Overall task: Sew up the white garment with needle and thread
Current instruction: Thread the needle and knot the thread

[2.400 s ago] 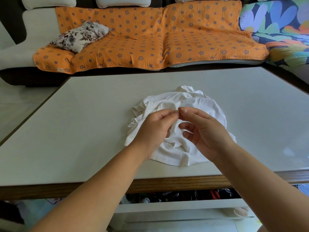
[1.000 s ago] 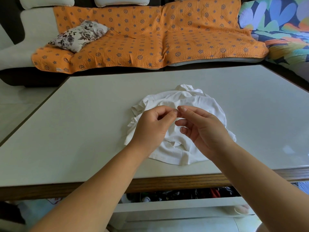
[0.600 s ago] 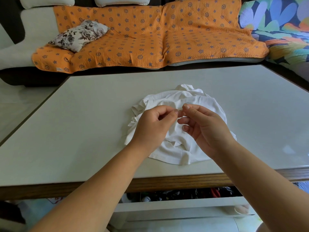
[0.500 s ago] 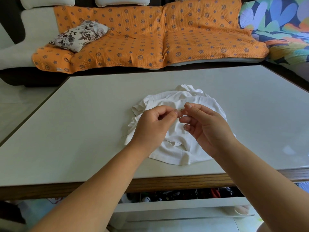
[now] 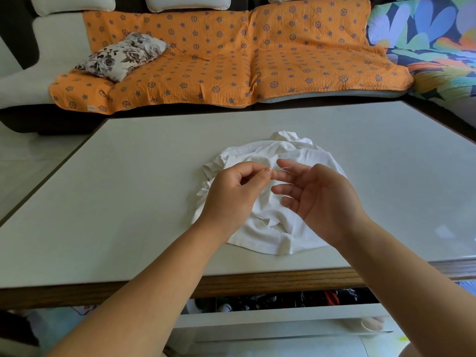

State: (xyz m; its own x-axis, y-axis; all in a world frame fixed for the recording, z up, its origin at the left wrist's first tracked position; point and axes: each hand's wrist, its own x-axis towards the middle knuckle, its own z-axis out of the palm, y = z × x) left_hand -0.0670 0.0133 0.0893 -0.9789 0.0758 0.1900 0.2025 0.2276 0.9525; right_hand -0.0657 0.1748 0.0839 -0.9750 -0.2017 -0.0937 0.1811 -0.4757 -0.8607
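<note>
Head view: where is the white garment (image 5: 268, 235)?

Crumpled in a heap on the pale counter (image 5: 128, 189), towards its near edge and about midway left to right, under both hands.

And the left hand (image 5: 231, 197)?

Raised over the heap, thumb and forefinger tips pressed together in a pinch, the other fingers curled in. A fine pale strand (image 5: 285, 168) runs right from that pinch; needle or thread, I cannot tell which.

The right hand (image 5: 322, 199)?

Just right of the left one, palm turned leftwards, fingers loosely spread and holding nothing. The strand crosses its forefinger near the tip; whether it touches is unclear.

What lies beyond the counter?

A sofa (image 5: 59, 47) draped with an orange patterned cover (image 5: 231, 60), a floral cushion (image 5: 123, 55) at far left, and a bright leafy throw (image 5: 425, 34) at far right.
</note>
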